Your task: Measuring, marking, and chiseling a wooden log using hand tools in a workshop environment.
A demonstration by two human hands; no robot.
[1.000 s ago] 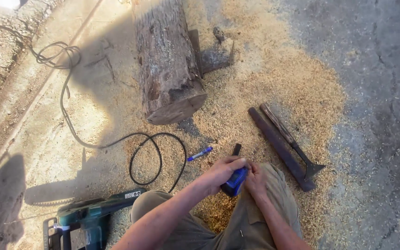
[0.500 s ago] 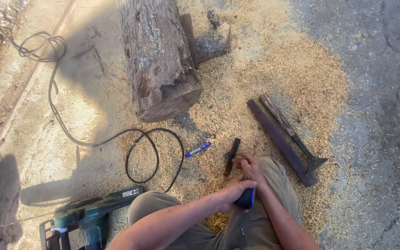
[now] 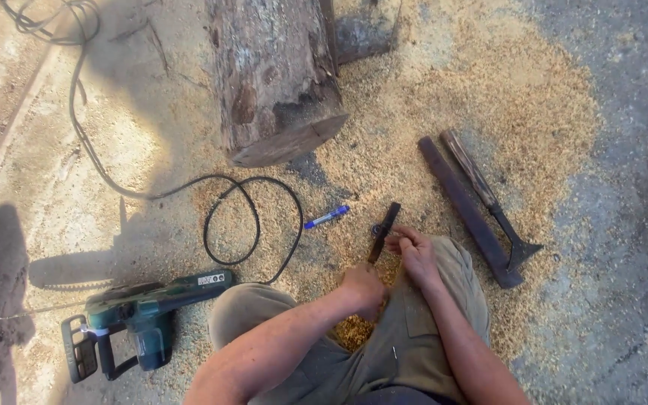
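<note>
I sit on the ground in khaki trousers (image 3: 414, 330). My left hand (image 3: 364, 288) grips the lower end of a thin dark bar-shaped tool (image 3: 386, 223) that points away from me over the sawdust. My right hand (image 3: 415, 253) rests on my right knee, its fingers pinching the same tool near its middle. A small dark round part (image 3: 376, 229) lies beside the tool. A blue pen (image 3: 327, 217) lies just left of it on the sawdust.
A thick log (image 3: 275, 82) lies ahead. A green electric chainsaw (image 3: 140, 319) sits at my left, its black cable (image 3: 253, 217) looping past the log. A long dark metal bar (image 3: 466, 210) and a wooden-handled hatchet-like tool (image 3: 489, 199) lie to the right on sawdust-covered concrete.
The blue object my hands held before has dropped out of sight near my lap. Both hands have since taken hold of the dark tool that lay on the sawdust.
</note>
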